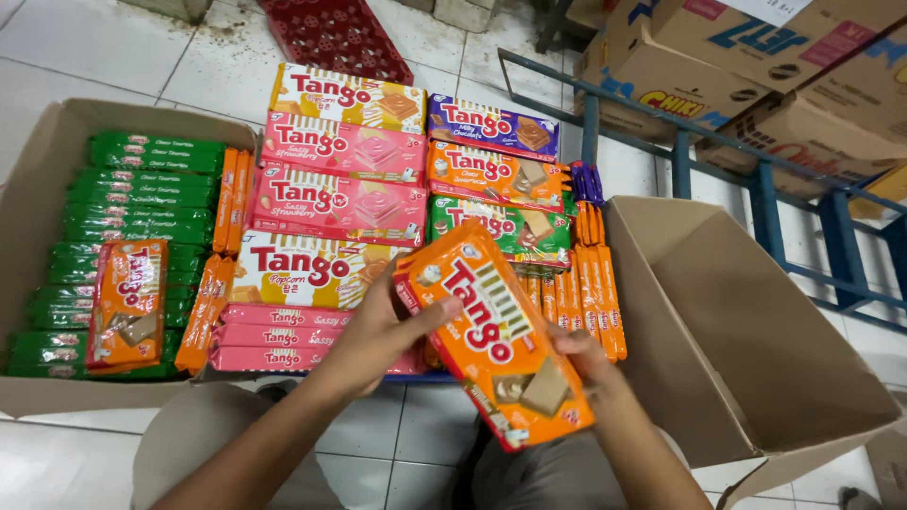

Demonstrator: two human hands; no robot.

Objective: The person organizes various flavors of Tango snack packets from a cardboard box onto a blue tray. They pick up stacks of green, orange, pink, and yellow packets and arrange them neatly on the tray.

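Above the packed wafer box's (38,170) near edge, both hands' fingers (436,312) clenched on an orange wafer pack (493,348).

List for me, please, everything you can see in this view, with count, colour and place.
orange wafer pack: one, orange, held in both hands at centre front
carton: one, brown, open, on the floor, filled with packs
green packs: a stack, green, left part of the carton
small orange pack: one, orange, lying on the green packs
pink packs: several, pink, middle of the carton
yellow packs: two, yellow and white, above and below the flat pink ones
purple pack: one, purple, upper right of the carton
empty box: one, brown, at right
blue rack: one, blue, upper right, carrying brown boxes
left hand: one, grip on the pack's left edge
right hand: one, grip on the pack's right edge
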